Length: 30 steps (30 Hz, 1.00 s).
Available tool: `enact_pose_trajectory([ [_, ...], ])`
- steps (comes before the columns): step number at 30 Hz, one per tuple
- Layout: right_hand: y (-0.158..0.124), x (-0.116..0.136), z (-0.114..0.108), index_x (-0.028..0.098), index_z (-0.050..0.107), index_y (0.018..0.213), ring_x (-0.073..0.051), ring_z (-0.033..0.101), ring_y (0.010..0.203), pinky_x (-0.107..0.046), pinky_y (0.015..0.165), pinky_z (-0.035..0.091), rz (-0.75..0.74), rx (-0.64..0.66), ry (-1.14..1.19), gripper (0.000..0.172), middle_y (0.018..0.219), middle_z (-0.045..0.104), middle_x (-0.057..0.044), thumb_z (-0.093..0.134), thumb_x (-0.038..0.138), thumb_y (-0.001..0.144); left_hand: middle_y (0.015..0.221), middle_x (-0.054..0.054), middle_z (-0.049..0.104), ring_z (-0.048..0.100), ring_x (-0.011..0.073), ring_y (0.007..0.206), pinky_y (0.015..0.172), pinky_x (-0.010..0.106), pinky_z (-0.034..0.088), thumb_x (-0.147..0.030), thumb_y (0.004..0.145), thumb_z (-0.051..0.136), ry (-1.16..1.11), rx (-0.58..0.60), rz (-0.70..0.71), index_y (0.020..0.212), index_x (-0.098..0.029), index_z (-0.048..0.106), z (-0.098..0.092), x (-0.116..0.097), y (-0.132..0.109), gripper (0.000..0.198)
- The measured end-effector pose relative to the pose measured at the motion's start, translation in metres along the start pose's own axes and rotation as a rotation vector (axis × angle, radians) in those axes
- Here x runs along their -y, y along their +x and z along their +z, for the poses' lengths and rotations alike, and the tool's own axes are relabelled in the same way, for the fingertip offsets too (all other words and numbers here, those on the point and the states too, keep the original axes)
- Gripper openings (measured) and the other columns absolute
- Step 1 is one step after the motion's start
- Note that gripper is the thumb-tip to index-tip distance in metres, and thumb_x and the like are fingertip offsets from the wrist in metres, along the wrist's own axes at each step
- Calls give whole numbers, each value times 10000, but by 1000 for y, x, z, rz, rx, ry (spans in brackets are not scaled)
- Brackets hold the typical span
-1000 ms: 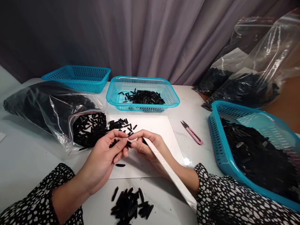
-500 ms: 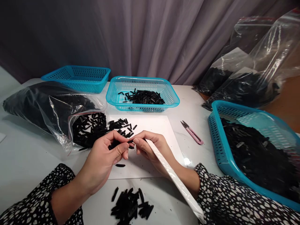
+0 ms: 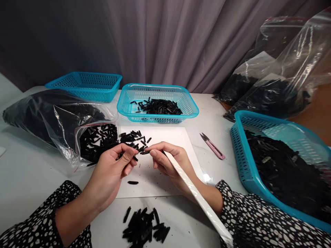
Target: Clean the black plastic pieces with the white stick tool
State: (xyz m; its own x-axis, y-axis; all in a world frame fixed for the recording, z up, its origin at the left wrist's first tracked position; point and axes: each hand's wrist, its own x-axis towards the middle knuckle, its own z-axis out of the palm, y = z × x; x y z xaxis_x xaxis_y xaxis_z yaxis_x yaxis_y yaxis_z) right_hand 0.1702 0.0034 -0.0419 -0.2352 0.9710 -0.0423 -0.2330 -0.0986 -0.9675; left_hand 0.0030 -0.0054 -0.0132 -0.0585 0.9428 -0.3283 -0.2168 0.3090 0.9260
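Nearest, at six o'clock from the hands, a loose heap of black strips (image 3: pixel 144 225) lies on the pale table (image 3: pixel 26 172), between two black sleeves dotted with white (image 3: pixel 38 227).

Just beyond it, the left hand (image 3: pixel 113 172) is curled nearly closed, thumb pressed to bent fingers, with a few black pieces (image 3: pixel 134 158) caught between them. At its three o'clock, close but apart, the right hand (image 3: pixel 169 162) pinches a small black piece (image 3: pixel 144 152) between thumb and forefinger; its other fingers are folded round a long white stick (image 3: pixel 196 196), which runs back over the wrist towards five o'clock. Both hands hover over a white sheet (image 3: pixel 170 137), where a single black strip (image 3: pixel 132 182) lies at six o'clock from the left fingers.

At ten o'clock a clear plastic bag (image 3: pixel 64 120) spills black strips onto the sheet's corner. Pink snips (image 3: pixel 212 146) lie at two o'clock, with a big teal basket (image 3: pixel 240 155) full of black parts at three o'clock.

Farther off, at twelve o'clock, a middle teal basket (image 3: pixel 190 106) holds a thin layer of strips; another basket (image 3: pixel 82 84) sits at eleven o'clock. More bags (image 3: pixel 271 86) slump at two o'clock before a grey curtain (image 3: pixel 168 41).
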Motion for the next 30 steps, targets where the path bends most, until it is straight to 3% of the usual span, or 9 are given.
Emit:
enact_pose_trajectory([
  [5, 0, 0, 0, 191, 754, 916, -98, 380, 489, -248, 438, 232, -5, -6, 1, 287, 557, 533, 25, 743, 466, 836, 590, -8, 603, 398, 49, 496, 462, 164, 302, -427, 619, 928, -36, 33, -23, 737, -141, 744, -1, 0, 2, 360],
  [10, 1, 0, -1, 182, 741, 967, -66, 300, 440, -243, 427, 199, 24, 7, 70, 282, 555, 534, 47, 749, 432, 837, 555, -18, 596, 341, 32, 462, 441, 144, 282, -358, 650, 918, -45, 36, -39, 839, -148, 763, -4, 3, 5, 323],
  [17, 2, 2, -1, 187, 714, 985, -52, 228, 422, -238, 425, 165, 105, 50, 180, 283, 556, 527, 66, 750, 418, 824, 698, 30, 690, 445, 53, 524, 424, 156, 253, -354, 673, 909, -43, 50, -58, 777, -153, 723, -2, 2, 3, 293],
  [20, 2, 1, 0, 195, 697, 980, -54, 220, 422, -234, 423, 158, 111, 83, 217, 253, 557, 525, 69, 734, 398, 834, 596, -1, 637, 432, 68, 521, 429, 171, 250, -359, 656, 917, -40, 57, -52, 743, -164, 709, -2, 1, 2, 298],
  [26, 6, -1, -4, 194, 607, 848, -54, 214, 433, -206, 397, 115, 187, 75, 435, 101, 640, 589, 37, 643, 286, 823, 628, 30, 701, 485, 87, 567, 549, 186, 378, -352, 611, 941, -45, 50, -61, 706, -183, 695, -2, 0, 0, 313],
  [30, 7, -1, -6, 180, 612, 859, -46, 207, 435, -191, 396, 123, 209, 58, 459, 119, 642, 573, 47, 673, 278, 828, 584, 16, 685, 488, 90, 572, 590, 192, 399, -363, 584, 954, -51, 60, -68, 684, -185, 689, 0, -1, 0, 335],
])
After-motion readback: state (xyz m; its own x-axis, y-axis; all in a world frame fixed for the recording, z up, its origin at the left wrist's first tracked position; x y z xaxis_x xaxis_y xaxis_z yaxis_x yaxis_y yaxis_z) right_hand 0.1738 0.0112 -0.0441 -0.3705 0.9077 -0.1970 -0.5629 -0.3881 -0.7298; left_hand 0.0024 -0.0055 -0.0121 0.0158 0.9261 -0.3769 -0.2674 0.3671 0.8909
